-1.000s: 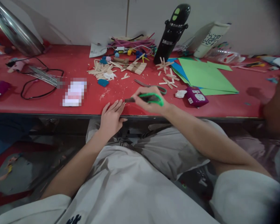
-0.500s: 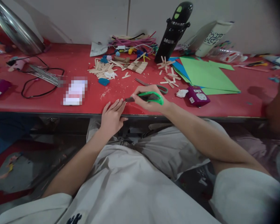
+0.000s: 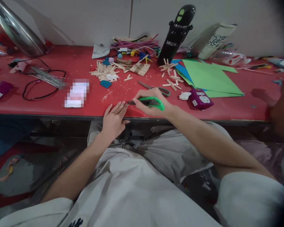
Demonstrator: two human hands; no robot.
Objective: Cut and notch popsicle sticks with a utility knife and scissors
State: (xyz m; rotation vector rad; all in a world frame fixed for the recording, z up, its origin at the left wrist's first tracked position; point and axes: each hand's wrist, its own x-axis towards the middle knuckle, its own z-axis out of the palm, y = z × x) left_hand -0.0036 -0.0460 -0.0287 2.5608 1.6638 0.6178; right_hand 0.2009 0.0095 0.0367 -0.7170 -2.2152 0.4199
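Note:
My left hand (image 3: 114,120) lies with fingers stretched out on the red tabletop (image 3: 94,101) near its front edge. A tiny pale bit shows at its fingertips; whether the fingers press down on a small stick, I cannot tell. My right hand (image 3: 153,102) is wrapped round a green and black utility knife (image 3: 153,101). The dark blade points left, its tip right beside the left fingertips. Just behind the right hand lies a pair of scissors (image 3: 164,91), blades pointing left, partly covered by that hand.
Behind the hands are a pile of wooden craft sticks (image 3: 101,70), a blue piece (image 3: 105,84) and crossed sticks (image 3: 172,83). To the right are green paper sheets (image 3: 215,77), a purple box (image 3: 201,99) and a black bottle (image 3: 171,42). A blurred-out phone (image 3: 77,93) lies left.
The knife's handle and my right hand have shifted slightly toward me. The blade tip stays by the left fingertips. My left hand keeps its place.

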